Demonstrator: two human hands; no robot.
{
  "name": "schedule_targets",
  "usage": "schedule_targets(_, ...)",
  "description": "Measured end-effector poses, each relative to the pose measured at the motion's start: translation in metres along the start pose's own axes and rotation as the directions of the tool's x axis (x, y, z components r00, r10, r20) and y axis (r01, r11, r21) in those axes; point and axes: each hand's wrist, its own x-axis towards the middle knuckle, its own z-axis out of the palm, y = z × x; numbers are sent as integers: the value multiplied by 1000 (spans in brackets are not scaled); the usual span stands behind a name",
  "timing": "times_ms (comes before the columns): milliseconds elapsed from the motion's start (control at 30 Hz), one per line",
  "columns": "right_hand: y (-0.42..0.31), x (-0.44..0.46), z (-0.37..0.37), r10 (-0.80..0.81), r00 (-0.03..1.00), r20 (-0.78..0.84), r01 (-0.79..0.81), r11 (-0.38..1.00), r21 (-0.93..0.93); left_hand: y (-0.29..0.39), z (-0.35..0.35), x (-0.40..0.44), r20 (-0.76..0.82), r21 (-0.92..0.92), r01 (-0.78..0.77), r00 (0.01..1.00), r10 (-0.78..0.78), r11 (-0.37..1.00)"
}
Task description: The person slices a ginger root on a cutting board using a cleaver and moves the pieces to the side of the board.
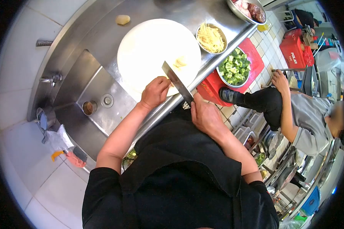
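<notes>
My right hand (207, 115) grips the handle of a cleaver (176, 81), whose blade points up and left over the round white cutting board (153, 42). Beside the blade, my left hand (155, 92) rests at the board's near edge with its fingers curled in. Whatever lies under those fingers is mostly hidden; only a pale yellowish bit shows. A few thin pale yellow slices (179, 62) lie on the board just past the blade. At the board's far left, a peeled potato-like piece (122, 20) sits on the steel counter.
Right of the board stands a metal bowl of pale yellow strips (211, 38). A bowl of broccoli (234, 68) rests on a red crate (256, 57) below the counter. A steel sink (80, 87) lies left. Another person (309, 118) sits at right. Meat fills a bowl (240, 15).
</notes>
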Motion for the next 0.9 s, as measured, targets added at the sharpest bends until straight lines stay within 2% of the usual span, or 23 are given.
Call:
schedule_targets(300, 5, -3, 6, -4, 1000, 5, 4, 998, -64, -1, 0, 2, 31, -15, 4, 1000, -4, 1000)
schedule_targets(500, 9, 0, 6, -81, 995, -62, 75, 993, -89, 1, -3, 7, 51, -43, -22, 998, 24, 999)
schedule_targets(600, 6, 3, 4, 7, 1000, 12, -6, 998, -67, -1, -3, 6, 64, -47, -12, 998, 15, 999)
schedule_targets(700, 9, 5, 5, -31, 999, -9, 31, 998, -54, -2, -3, 6, 60, -47, -14, 998, 17, 999)
schedule_targets(767, 10, 6, 7, -92, 994, -59, 85, 990, -117, -1, -3, 6, 54, -46, -16, 998, 18, 999)
schedule_targets(900, 11, 9, 5, -93, 995, -34, 89, 990, -113, 0, -4, 7, 51, -41, -13, 999, 15, 999)
